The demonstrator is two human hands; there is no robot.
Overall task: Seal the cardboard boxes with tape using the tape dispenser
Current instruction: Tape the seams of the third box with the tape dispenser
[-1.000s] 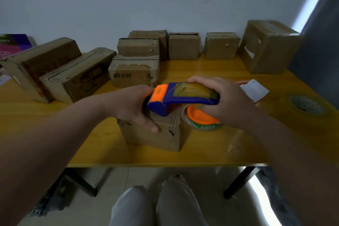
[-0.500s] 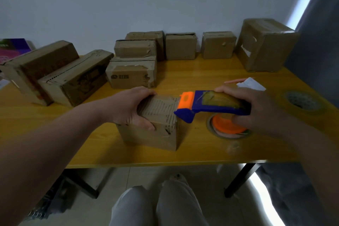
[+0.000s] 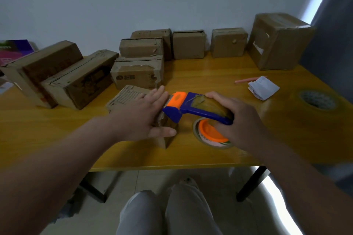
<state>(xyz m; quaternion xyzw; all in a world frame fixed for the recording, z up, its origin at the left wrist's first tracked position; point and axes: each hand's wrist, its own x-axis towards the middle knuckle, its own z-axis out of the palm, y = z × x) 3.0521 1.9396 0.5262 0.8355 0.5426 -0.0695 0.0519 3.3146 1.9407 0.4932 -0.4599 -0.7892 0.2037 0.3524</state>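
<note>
A small cardboard box (image 3: 126, 99) sits on the yellow table (image 3: 210, 74) near its front edge. My left hand (image 3: 147, 114) lies flat on the box top with fingers straight, thumb down the near side. My right hand (image 3: 236, 120) grips a blue and orange tape dispenser (image 3: 193, 108) with its tape roll (image 3: 210, 135) hanging below. The dispenser's orange head is at the box's right top edge, beside my left fingertips.
Several cardboard boxes line the back: two long ones (image 3: 63, 76) at left, a stack (image 3: 139, 63) in the middle, a big one (image 3: 277, 42) at right. A folded paper (image 3: 263, 87), a pink pen (image 3: 246, 80) and a spare tape roll (image 3: 318, 100) lie right.
My left hand has gone from gripping the box's left side to lying flat on its top. The dispenser, pulled right off the box earlier, now sits back at the box's right edge.
</note>
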